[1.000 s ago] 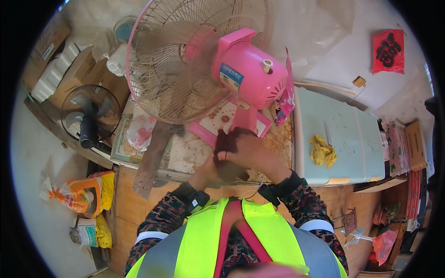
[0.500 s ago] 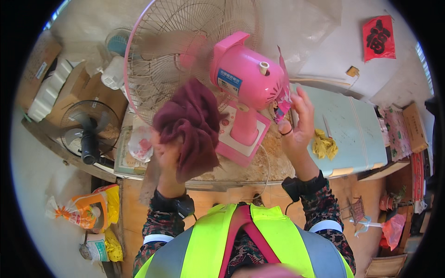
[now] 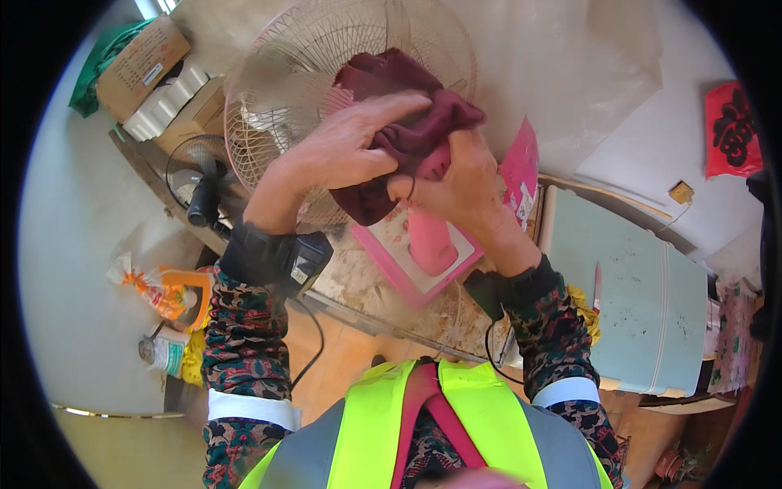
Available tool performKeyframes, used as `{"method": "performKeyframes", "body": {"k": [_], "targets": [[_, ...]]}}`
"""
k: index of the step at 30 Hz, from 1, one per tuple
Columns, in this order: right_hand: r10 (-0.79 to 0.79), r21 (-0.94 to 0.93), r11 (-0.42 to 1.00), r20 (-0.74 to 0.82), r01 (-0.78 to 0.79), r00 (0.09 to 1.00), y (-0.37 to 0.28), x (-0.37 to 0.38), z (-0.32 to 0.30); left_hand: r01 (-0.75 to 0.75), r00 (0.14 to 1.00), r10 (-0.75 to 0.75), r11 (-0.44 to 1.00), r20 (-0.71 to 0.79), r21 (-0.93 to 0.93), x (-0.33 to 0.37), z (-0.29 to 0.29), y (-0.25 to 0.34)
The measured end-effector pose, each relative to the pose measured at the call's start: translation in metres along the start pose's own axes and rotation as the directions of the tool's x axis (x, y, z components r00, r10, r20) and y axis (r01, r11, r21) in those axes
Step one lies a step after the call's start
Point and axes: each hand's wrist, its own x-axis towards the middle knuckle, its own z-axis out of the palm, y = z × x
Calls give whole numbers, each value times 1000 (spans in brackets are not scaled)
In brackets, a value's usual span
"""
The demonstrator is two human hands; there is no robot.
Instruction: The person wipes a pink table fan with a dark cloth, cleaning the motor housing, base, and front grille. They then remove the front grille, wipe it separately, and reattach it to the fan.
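Here we have both hands up on the one thing: a crumpled dark maroon cloth (image 3: 399, 122), bunched over the top of the pink plastic desk fan (image 3: 428, 236) where its motor housing would be. Our left hand (image 3: 342, 151) lies across the cloth from the left, fingers spread flat and pointing right, the grip wide and pressing rather than pinching. Our right hand (image 3: 456, 179) comes in from the right and slightly lower, its grip closed on the cloth's lower fold, thumb tucked against the fabric. The two hands touch through the cloth, so neither is really nearer; the left covers more of it.

The cloth sits directly under and between our palms, its bulk running up and to the right from the left hand's fingers, towards the round wire fan guard (image 3: 350, 90) behind it. The fan's pink stem drops straight down from the cloth to its square pink base, which rests on the worn, stained bench (image 3: 366, 285). So the fan's long axis runs from our hands down towards our chest.

The cloth looks soft, thick and heavily creased, with no visible pattern. How much of the fan's head it hides we cannot tell.

A pale green board (image 3: 627, 301) lies well apart to the right, with a small knife (image 3: 597, 287) on it.
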Motion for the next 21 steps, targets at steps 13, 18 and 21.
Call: {"method": "performKeyframes", "body": {"k": [13, 18, 21], "targets": [[-226, 57, 972, -16, 226, 974, 24, -5, 7, 25, 643, -54, 998, -764, -50, -43, 100, -7], [-236, 45, 971, 17, 235, 972, 24, -3, 7, -55, 506, -139, 980, -851, -193, -50, 134, -12], [-222, 51, 974, 8, 221, 975, 22, -4, 7, -185, 427, -322, 884, -845, -430, -55, 170, -10]]}}
